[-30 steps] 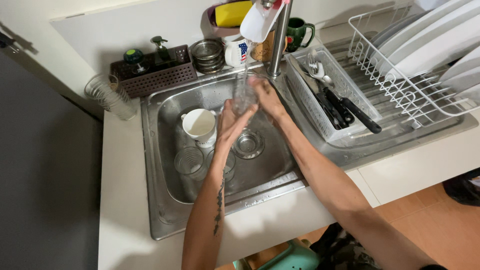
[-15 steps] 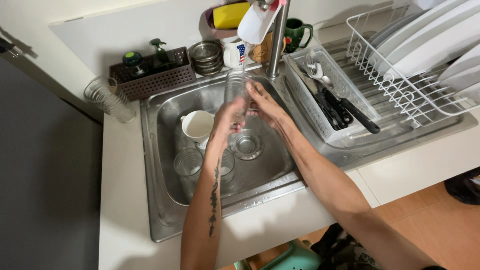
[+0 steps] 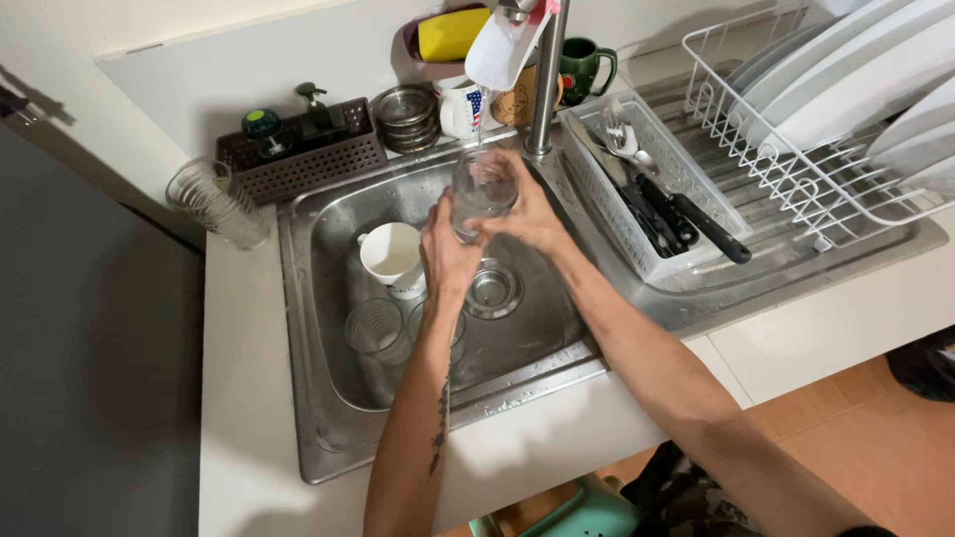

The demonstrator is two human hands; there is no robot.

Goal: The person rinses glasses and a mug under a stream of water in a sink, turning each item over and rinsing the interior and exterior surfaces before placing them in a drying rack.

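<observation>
A clear drinking glass (image 3: pixel 483 189) is held upright over the steel sink (image 3: pixel 328 214), under a thin stream of water from the tap (image 3: pixel 542 80). My left hand (image 3: pixel 448 254) grips it from below and the left. My right hand (image 3: pixel 532 214) wraps its right side. Water sits in the glass. In the basin lie a white mug (image 3: pixel 393 254), a ribbed glass (image 3: pixel 373 326) and a second glass partly hidden under my left forearm, beside the drain (image 3: pixel 492 288).
A white cutlery basket (image 3: pixel 647 189) with knives and spoons sits right of the sink. A wire rack (image 3: pixel 796 149) holds white plates. A brown basket (image 3: pixel 308 154), stacked metal lids (image 3: pixel 408 114), mugs and a ribbed glass (image 3: pixel 214 204) stand along the back and left.
The glass was tipped and turned between both hands, then came upright under the stream. Both hands shifted slightly up and left.
</observation>
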